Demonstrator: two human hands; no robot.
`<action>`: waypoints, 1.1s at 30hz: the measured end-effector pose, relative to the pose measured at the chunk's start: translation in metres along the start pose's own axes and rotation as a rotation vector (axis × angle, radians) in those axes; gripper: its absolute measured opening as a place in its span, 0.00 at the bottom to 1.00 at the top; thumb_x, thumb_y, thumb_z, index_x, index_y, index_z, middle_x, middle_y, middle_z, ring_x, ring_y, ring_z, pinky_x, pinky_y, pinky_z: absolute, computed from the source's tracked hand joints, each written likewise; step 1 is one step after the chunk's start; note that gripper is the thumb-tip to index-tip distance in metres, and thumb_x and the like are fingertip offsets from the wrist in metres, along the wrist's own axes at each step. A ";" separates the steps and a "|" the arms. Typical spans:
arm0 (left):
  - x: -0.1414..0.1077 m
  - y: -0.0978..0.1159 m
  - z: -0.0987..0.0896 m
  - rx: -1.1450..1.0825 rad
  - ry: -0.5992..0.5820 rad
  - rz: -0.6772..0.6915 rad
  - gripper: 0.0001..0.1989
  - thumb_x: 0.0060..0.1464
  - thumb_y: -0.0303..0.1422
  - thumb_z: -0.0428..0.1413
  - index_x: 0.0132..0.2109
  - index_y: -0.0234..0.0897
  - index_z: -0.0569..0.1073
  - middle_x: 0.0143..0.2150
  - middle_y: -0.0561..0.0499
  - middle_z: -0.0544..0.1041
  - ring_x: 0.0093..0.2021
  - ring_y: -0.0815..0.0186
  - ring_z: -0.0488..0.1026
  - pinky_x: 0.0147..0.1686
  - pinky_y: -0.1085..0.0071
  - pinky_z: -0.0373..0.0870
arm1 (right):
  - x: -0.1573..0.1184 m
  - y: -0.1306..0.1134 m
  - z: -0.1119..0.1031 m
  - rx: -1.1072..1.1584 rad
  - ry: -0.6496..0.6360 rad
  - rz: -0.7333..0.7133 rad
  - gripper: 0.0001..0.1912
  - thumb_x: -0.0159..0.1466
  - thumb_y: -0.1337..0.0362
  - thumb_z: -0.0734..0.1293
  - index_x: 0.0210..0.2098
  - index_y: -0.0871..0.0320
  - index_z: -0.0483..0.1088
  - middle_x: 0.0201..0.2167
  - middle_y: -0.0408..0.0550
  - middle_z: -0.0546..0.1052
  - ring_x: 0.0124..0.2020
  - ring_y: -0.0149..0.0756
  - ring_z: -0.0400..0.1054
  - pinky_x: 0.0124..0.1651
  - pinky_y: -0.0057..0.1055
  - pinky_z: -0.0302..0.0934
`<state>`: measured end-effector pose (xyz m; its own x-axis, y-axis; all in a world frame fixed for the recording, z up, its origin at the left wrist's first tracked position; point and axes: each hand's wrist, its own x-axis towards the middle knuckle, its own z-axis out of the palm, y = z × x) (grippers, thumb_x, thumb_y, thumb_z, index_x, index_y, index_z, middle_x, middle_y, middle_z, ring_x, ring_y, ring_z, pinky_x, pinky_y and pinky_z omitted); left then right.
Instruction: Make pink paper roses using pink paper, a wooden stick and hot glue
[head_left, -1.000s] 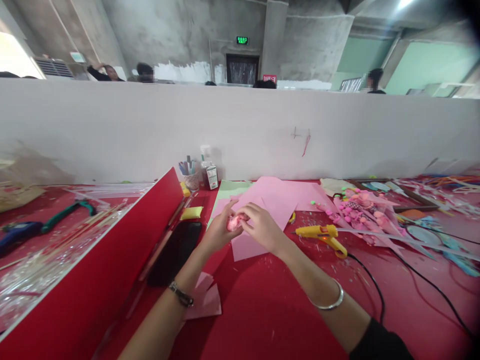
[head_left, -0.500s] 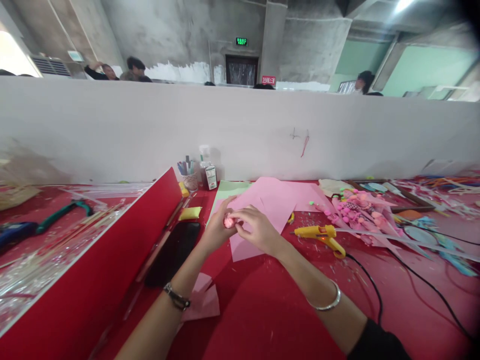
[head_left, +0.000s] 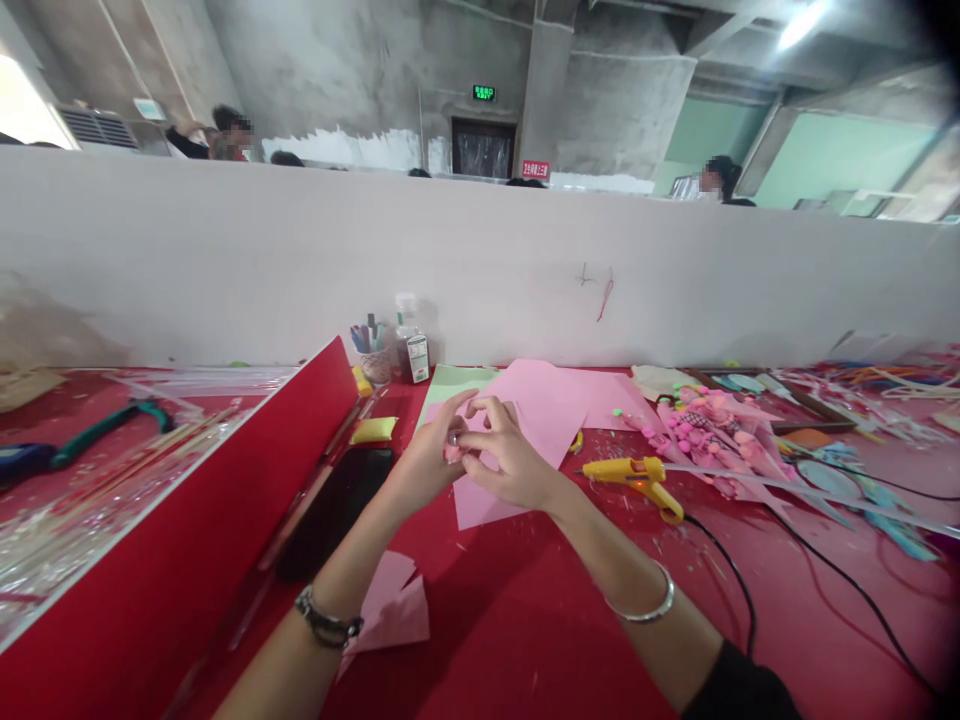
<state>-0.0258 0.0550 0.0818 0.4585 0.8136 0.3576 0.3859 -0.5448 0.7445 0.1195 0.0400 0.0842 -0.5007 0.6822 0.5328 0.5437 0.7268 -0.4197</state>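
My left hand is closed round a small crumpled pink piece, perhaps paper or foil; its kind is unclear. The fingers of my right hand pinch at the same piece from the right, partly covering it. Both hands are held above pink paper sheets spread on the red table. Below my left forearm lies a cut pink paper piece. To the right of my hands, a yellow hot glue gun rests on the table with its black cord trailing toward me.
A red divider stands at left, with pliers and sticks beyond it. Near it lie a black phone and a yellow packet. A pen cup and bottle stand behind. A pink bouquet lies at right.
My right fingers have shifted over the pink piece, with the index finger more arched and covering more of it. The whole view has moved slightly.
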 end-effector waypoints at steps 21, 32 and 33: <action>-0.002 0.018 0.004 0.066 -0.051 0.093 0.28 0.45 0.27 0.52 0.54 0.38 0.54 0.41 0.47 0.69 0.38 0.64 0.67 0.38 0.69 0.63 | -0.010 0.001 -0.030 0.118 -0.087 0.031 0.06 0.56 0.62 0.62 0.30 0.58 0.68 0.47 0.50 0.59 0.49 0.37 0.54 0.52 0.37 0.53; -0.003 0.011 0.000 -0.014 -0.012 0.006 0.16 0.50 0.28 0.47 0.48 0.35 0.62 0.42 0.48 0.68 0.41 0.65 0.66 0.41 0.69 0.62 | -0.012 0.001 -0.056 0.193 0.113 0.031 0.10 0.55 0.66 0.64 0.37 0.52 0.69 0.41 0.45 0.64 0.47 0.34 0.59 0.51 0.37 0.56; -0.003 0.011 0.000 -0.031 -0.022 0.007 0.15 0.50 0.28 0.47 0.47 0.35 0.62 0.43 0.48 0.68 0.40 0.65 0.65 0.41 0.70 0.62 | -0.012 0.000 -0.056 0.198 0.076 0.017 0.10 0.55 0.67 0.64 0.37 0.52 0.69 0.41 0.45 0.64 0.47 0.33 0.59 0.52 0.36 0.55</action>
<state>-0.0229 0.0462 0.0885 0.4792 0.8047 0.3506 0.3581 -0.5439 0.7589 0.1636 0.0275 0.1186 -0.4361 0.6920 0.5753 0.4049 0.7218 -0.5613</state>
